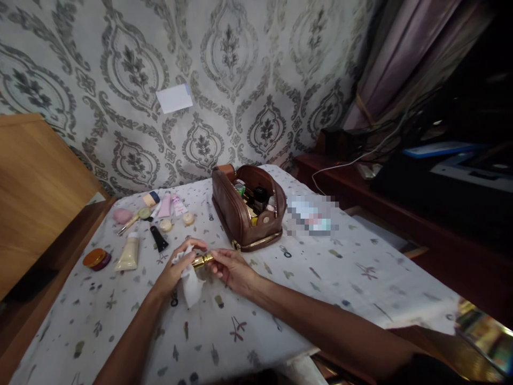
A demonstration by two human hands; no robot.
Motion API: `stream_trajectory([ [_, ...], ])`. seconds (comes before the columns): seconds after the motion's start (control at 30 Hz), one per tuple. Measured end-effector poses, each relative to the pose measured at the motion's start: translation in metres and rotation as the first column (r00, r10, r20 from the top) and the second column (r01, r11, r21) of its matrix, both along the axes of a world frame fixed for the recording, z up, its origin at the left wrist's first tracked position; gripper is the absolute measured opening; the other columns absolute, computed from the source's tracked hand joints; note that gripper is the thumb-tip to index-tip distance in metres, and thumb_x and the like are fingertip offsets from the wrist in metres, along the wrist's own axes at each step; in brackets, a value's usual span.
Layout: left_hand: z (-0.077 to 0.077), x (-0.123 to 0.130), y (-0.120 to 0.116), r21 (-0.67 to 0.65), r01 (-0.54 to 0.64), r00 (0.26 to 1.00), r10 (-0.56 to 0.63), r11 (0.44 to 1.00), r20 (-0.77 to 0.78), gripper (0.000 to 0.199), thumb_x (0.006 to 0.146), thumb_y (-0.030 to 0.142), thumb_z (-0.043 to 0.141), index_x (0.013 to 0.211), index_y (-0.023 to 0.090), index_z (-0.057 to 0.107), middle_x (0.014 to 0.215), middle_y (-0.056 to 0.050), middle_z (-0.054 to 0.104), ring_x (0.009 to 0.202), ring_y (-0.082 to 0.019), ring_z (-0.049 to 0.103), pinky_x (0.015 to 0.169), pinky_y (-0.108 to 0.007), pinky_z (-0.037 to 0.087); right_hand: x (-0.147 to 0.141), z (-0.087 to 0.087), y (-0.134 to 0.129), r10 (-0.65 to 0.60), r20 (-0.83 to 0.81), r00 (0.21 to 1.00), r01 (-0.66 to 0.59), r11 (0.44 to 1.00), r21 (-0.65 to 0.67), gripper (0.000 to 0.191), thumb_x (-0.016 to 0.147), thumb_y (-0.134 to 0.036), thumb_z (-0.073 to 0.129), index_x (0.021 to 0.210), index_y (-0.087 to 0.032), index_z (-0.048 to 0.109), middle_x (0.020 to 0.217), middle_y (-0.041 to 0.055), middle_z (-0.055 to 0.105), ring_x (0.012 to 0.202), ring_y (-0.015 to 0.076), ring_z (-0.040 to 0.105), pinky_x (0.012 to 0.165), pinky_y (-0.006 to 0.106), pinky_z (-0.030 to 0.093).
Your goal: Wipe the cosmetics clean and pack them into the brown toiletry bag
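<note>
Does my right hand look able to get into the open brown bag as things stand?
Probably yes: the brown bag stands open just beyond the right hand, with nothing visible between them, though that hand is holding the gold tube.

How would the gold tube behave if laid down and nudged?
Likely to roll: the gold tube looks cylindrical. Its glossy finish may make it a bit slippery. Probably light too, given how small it looks beside the right hand.
</note>
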State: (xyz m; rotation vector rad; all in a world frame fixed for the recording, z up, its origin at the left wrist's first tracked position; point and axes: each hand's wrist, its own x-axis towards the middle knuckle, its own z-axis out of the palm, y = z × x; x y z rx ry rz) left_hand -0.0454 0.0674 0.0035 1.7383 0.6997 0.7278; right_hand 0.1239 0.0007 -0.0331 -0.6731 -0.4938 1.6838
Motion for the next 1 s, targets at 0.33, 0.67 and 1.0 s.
stream_trajectory([
  [0.33, -0.01, 0.025, -0.026, 0.184, 0.02, 0.992, 0.003, 0.983, -0.123, 0.04, 0.094, 0.042, 0.046, 0.122, 0.019, 0.063, 0.118, -0.01, 0.069, 0.114, -0.024, 0.061, 0.103, -0.038, 0.045, 0.0, -0.005, 0.003, -0.011, 0.085, 0.996, 0.007, 0.999, 0.041, 0.042, 0.056, -0.045, 0.09, 0.07, -0.011, 0.069, 0.056, -0.0012, 0.06, 0.051, 0.0056, 0.051, 0.05, 0.019, 0.037],
  [0.67, -0.011, 0.025, -0.023, 0.475, -0.372, 0.905, 0.426, 0.797, -0.006, 0.035, 0.096, 0.035, 0.04, 0.066, 0.021, 0.049, 0.065, 0.001, 0.049, 0.064, -0.014, 0.05, 0.066, -0.027, 0.041, -0.009, -0.008, 0.001, 0.09, 0.18, 0.98, -0.109, 0.989, 0.1, 0.041, 0.057, -0.034, 0.089, 0.09, -0.014, 0.073, 0.073, -0.0004, 0.067, 0.058, 0.0074, 0.055, 0.058, 0.022, 0.042],
  [1.0, -0.015, 0.022, -0.014, 0.081, -0.516, 0.855, 0.505, 0.853, 0.12, 0.039, 0.09, 0.052, 0.053, 0.07, 0.019, 0.053, 0.059, 0.004, 0.051, 0.055, -0.01, 0.048, 0.059, -0.022, 0.04, -0.018, -0.006, -0.011, 0.05, 0.617, 0.785, -0.258, 0.932, 0.253, 0.031, 0.067, -0.014, 0.07, 0.097, -0.018, 0.061, 0.077, -0.0041, 0.062, 0.057, 0.007, 0.049, 0.052, 0.02, 0.038],
])
